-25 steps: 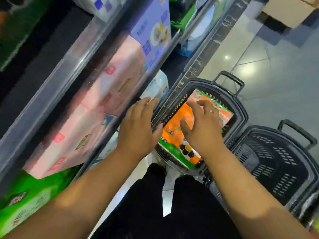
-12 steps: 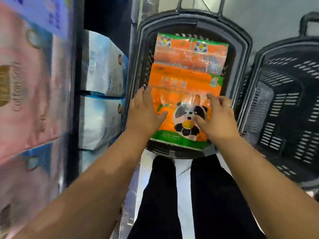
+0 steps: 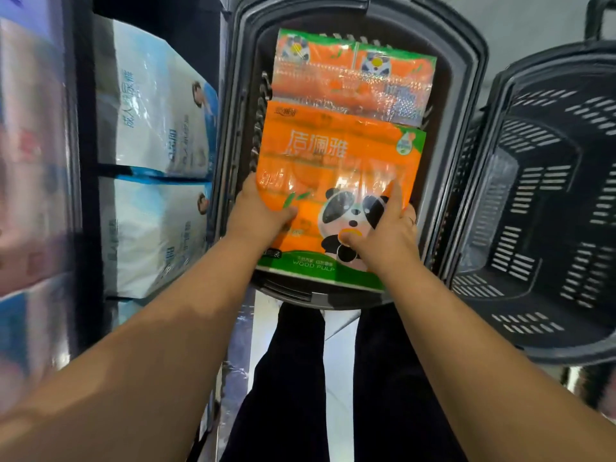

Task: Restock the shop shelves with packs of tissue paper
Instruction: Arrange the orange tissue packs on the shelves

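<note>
Bright, even light; left shelves [image 3: 36, 161] motion-blurred.
</note>
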The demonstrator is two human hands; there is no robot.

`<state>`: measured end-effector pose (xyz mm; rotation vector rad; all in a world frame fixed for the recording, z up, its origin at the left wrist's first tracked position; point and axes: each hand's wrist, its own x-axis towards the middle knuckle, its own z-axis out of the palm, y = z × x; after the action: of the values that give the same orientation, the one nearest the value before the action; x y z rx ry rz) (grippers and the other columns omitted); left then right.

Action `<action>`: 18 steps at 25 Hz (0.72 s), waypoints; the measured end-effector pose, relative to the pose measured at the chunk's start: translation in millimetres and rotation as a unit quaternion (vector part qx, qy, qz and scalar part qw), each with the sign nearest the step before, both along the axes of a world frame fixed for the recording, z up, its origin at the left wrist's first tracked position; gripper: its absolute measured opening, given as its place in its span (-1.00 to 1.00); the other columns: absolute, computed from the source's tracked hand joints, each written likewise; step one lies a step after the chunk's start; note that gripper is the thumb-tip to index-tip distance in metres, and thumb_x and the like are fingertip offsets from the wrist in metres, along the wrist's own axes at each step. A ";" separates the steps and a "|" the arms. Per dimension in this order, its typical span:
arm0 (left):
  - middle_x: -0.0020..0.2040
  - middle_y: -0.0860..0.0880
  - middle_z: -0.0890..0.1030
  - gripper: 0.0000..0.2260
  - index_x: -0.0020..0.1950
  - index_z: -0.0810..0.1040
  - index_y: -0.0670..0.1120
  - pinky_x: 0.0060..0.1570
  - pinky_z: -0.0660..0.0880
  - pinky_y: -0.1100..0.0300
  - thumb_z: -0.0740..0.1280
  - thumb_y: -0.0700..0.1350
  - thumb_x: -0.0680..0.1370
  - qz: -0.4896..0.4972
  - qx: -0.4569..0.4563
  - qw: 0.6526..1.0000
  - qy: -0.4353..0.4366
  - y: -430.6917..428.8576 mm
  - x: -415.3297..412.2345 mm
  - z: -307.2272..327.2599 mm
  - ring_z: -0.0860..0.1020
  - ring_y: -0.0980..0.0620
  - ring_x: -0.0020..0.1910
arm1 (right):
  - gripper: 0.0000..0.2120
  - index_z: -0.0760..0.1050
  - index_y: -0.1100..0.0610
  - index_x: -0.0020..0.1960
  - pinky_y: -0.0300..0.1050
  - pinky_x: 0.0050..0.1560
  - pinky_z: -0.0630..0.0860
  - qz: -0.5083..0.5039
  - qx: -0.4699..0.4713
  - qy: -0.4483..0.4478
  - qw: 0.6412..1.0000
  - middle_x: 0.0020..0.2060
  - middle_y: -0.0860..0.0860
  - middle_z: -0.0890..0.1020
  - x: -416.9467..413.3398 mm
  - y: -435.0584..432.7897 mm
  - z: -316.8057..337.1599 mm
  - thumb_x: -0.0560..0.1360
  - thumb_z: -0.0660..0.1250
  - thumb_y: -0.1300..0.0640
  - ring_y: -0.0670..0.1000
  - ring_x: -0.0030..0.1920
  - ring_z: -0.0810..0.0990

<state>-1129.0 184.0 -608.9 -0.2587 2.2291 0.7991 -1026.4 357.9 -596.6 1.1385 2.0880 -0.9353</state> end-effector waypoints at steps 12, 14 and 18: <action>0.32 -0.06 0.44 -0.32 0.42 0.22 0.01 0.25 0.40 -0.12 0.49 -0.04 0.41 0.120 0.017 0.992 0.034 -11.6 31.0 66.5 0.46 -0.10 0.26 | -0.10 0.13 0.01 0.51 0.12 0.34 0.40 -0.035 -0.021 0.106 0.994 0.35 0.04 0.39 -13.0 24.2 71.8 0.32 0.56 0.03 0.11 0.33 0.41; 0.32 -0.07 0.44 -0.30 0.42 0.22 0.00 0.24 0.41 -0.12 0.50 -0.04 0.39 0.155 0.019 0.987 0.043 -16.7 37.7 100.8 0.46 -0.10 0.25 | -0.25 0.29 0.02 0.40 0.09 0.26 0.47 -0.012 -0.030 0.128 0.991 0.22 0.00 0.46 -21.6 22.0 103.2 0.31 0.57 0.06 0.08 0.21 0.51; 0.26 -0.03 0.44 -0.33 0.41 0.26 -0.05 0.09 0.37 0.14 0.51 -0.05 0.39 0.194 0.013 0.975 0.110 -31.2 47.3 185.2 0.44 0.02 0.17 | -0.23 0.24 0.08 0.44 -0.18 0.21 0.33 0.056 -0.064 0.178 0.980 0.16 -0.08 0.36 -39.6 14.3 184.4 0.35 0.55 0.13 -0.05 0.18 0.41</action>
<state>-1081.7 152.8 -423.7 -0.6358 2.4081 1.1079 -1066.0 372.2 -412.2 0.8238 2.3031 -1.2744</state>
